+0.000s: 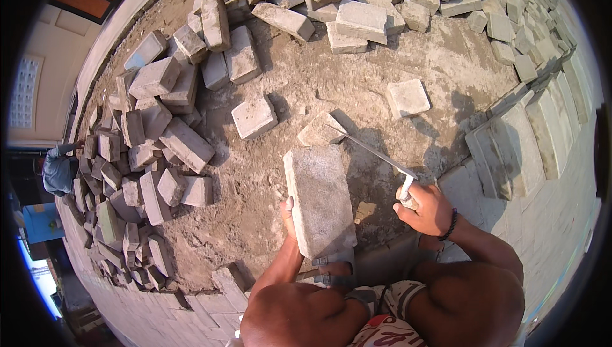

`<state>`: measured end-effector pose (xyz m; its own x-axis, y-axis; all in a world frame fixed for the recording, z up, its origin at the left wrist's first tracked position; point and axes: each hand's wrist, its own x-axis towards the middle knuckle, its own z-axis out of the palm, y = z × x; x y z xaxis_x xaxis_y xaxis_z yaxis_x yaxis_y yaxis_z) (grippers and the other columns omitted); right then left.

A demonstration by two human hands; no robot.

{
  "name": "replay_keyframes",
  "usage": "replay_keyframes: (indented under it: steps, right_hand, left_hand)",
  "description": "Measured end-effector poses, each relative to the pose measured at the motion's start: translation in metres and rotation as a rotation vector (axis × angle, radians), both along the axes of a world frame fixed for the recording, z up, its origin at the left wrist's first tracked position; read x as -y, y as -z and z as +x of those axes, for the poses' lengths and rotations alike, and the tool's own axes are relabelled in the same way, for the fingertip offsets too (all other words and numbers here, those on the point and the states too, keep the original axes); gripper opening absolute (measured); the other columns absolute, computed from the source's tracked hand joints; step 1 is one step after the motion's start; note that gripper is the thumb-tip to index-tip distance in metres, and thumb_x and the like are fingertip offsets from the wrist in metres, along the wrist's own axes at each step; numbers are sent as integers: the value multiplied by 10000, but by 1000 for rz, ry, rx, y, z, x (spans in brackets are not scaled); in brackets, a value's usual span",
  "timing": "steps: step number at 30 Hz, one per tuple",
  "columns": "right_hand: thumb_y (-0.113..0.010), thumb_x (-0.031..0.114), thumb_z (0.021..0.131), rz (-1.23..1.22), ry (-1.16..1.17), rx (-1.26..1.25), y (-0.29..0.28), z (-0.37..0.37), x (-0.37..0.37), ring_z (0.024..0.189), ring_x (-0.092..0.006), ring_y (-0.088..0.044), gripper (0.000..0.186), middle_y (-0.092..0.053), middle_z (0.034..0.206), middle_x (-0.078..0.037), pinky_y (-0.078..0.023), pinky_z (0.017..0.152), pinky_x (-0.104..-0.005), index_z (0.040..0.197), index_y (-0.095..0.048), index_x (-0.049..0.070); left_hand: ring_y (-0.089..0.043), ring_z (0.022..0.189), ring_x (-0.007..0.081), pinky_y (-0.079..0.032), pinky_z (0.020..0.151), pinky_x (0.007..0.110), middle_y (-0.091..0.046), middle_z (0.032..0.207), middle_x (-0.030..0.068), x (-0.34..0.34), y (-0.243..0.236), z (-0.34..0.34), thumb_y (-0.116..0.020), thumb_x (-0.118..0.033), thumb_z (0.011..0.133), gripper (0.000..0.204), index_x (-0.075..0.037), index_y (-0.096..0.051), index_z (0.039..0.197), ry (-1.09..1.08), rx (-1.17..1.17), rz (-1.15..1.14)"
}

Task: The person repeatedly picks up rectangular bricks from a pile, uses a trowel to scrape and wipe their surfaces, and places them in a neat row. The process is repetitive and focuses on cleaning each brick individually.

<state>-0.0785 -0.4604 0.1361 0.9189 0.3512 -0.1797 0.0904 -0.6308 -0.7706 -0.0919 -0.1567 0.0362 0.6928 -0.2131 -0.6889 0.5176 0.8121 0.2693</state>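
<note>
A long grey paving block point(320, 194) is held up in front of me, tilted. My left hand point(289, 221) is closed on its left edge, with the thumb showing and the other fingers hidden beneath the block. My right hand point(428, 209), a dark bracelet at its wrist, is wrapped round the handle of a trowel point(377, 153). The trowel's thin blade appears edge-on and points up and left. Its tip overlaps a small broken block point(321, 129) lying on the sand; whether they touch I cannot tell.
Paving blocks lie in heaps at the left point(185, 146) and far side point(363, 20). Two single blocks point(254, 116) point(408, 98) rest on bare sandy ground point(357, 73). Laid paving point(516, 219) runs along the right, with blocks point(503, 155) on it. A person point(58, 168) is at the far left.
</note>
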Motion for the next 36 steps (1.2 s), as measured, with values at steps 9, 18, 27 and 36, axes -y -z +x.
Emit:
replay_keyframes:
  steps: [9,18,27,36]
  right_hand:
    - [-696,302,788,-281,-500,51,42,-22,-8,805,-358,-660,396,-609,898,-133,-547,666,-451,1062,-603,32]
    - [-611,269,856,-286,236,-213,37,20,57,752,-450,-624,302,-619,721,-255,-489,685,-523,932,-535,-13]
    - [-656,334,858,-290,388,-171,45,-200,115,679,-432,-630,344,-643,752,-205,-513,624,-499,997,-571,31]
    - [-674,346,856,-330,545,-255,66,-269,105,670,-445,-638,339,-628,706,-223,-506,591,-497,952,-589,32]
  left_hand:
    - [-585,1107,348,-488,943,502,-583,1256,166,7,18,20,-684,-541,699,871,-77,-465,1403,-136,-112,-112]
    - [-571,1140,348,-488,960,472,-535,1315,164,19,-32,20,-737,-466,699,913,-55,-399,1441,226,186,172]
    - [-506,1190,284,-423,1023,392,-470,1302,155,83,-83,108,-888,-170,506,1122,-27,-367,1489,950,1071,669]
    - [-451,1156,402,-335,1003,477,-424,1325,249,340,-204,156,-867,-323,543,949,-167,-512,1409,1477,2491,864]
